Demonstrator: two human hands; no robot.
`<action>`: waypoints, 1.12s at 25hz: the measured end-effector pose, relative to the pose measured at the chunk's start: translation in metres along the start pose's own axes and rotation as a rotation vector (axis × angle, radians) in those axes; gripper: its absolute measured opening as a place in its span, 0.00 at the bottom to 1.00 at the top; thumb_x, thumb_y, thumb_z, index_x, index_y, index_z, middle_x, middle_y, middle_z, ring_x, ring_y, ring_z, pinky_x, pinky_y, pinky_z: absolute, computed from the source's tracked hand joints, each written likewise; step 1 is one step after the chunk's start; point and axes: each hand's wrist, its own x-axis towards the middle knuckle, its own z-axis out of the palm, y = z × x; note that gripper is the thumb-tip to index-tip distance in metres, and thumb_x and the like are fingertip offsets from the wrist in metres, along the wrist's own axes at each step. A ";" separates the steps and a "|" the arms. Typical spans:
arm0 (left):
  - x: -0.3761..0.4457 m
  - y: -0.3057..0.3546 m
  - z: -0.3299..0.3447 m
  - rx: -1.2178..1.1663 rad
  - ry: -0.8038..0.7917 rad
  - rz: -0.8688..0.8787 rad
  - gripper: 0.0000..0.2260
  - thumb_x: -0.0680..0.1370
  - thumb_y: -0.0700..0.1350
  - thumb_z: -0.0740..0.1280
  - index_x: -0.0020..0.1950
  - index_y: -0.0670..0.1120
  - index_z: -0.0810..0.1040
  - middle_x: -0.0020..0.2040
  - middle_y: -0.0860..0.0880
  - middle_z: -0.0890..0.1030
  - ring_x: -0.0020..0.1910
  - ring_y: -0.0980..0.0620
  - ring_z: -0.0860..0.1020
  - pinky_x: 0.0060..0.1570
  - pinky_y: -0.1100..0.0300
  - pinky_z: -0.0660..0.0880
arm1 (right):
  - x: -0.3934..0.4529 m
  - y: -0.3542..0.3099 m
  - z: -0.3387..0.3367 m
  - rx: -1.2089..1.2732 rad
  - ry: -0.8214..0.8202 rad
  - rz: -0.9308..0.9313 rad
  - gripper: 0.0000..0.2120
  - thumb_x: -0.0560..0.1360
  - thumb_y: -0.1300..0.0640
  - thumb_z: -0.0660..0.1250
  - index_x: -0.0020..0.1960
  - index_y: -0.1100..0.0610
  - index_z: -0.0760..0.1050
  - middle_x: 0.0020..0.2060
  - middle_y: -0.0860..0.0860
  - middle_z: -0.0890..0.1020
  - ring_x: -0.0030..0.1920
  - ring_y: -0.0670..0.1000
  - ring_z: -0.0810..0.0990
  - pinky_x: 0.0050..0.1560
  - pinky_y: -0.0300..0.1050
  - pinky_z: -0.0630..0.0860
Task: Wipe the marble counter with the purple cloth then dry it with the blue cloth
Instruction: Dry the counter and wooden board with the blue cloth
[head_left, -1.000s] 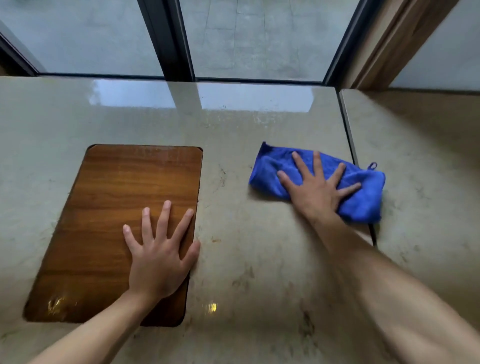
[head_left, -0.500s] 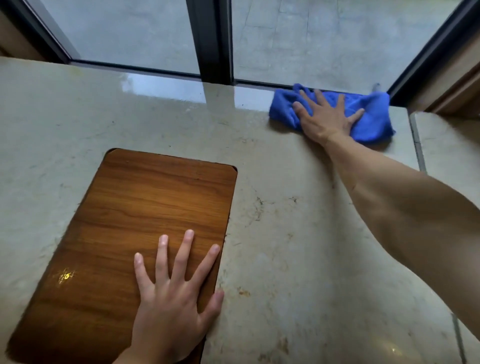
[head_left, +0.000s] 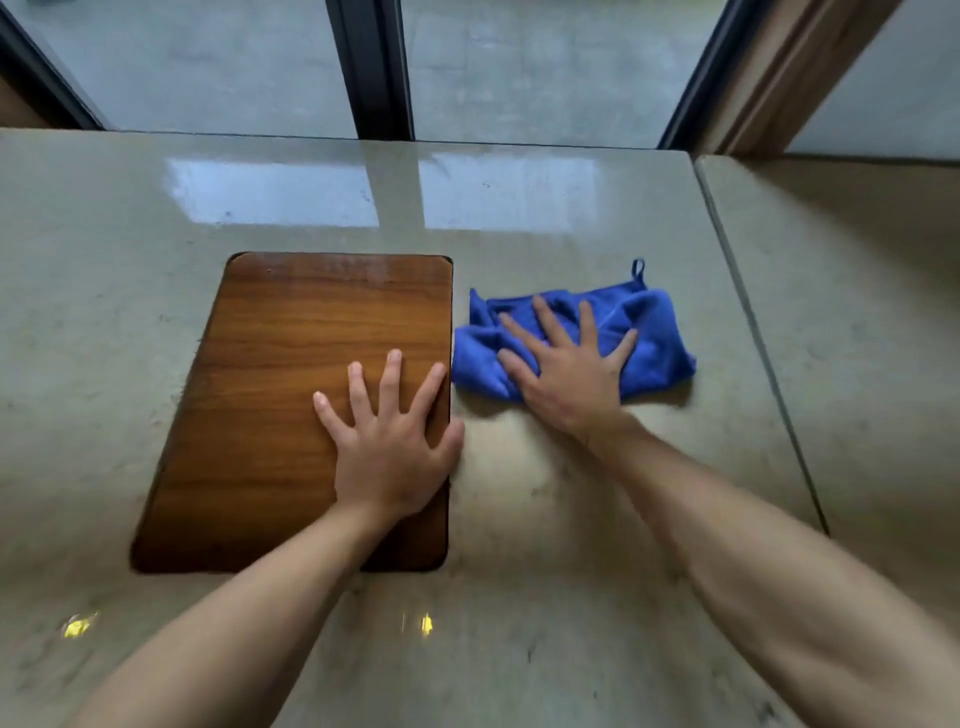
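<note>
Blue cloth (head_left: 649, 332): I am seeing it lying bunched on the marble counter (head_left: 571, 597), just right of the wooden board (head_left: 291, 389).
Right hand (head_left: 569, 371): its grip is lying released, fingers spread flat and pressing the cloth down.
Left hand (head_left: 389, 441): it is resting flat and unclenched on the board.
Handling: I am judging the cloth soft, light and limp, sliding easily on polished stone.
Hold: I am favouring a flat palm on the thick middle, not the loop (head_left: 638, 270).
</note>
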 end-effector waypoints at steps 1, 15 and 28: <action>-0.004 0.000 -0.002 -0.017 0.016 0.004 0.31 0.76 0.69 0.49 0.78 0.62 0.62 0.80 0.44 0.60 0.77 0.31 0.56 0.68 0.22 0.50 | -0.046 -0.004 0.007 -0.013 0.031 0.032 0.25 0.77 0.29 0.42 0.74 0.26 0.51 0.79 0.39 0.54 0.80 0.60 0.48 0.66 0.82 0.40; -0.039 -0.115 -0.028 -0.050 -0.088 -0.024 0.28 0.79 0.68 0.49 0.78 0.63 0.55 0.82 0.50 0.50 0.80 0.41 0.47 0.73 0.28 0.48 | -0.405 -0.109 0.070 -0.028 -0.080 0.024 0.24 0.73 0.33 0.57 0.69 0.30 0.68 0.73 0.45 0.71 0.73 0.66 0.66 0.60 0.86 0.52; 0.045 -0.188 -0.032 0.004 0.001 -0.071 0.29 0.78 0.70 0.48 0.79 0.67 0.51 0.83 0.50 0.49 0.80 0.39 0.48 0.70 0.25 0.47 | -0.108 -0.115 0.044 0.068 -0.002 0.428 0.24 0.81 0.36 0.38 0.76 0.30 0.43 0.80 0.40 0.44 0.80 0.60 0.41 0.65 0.84 0.44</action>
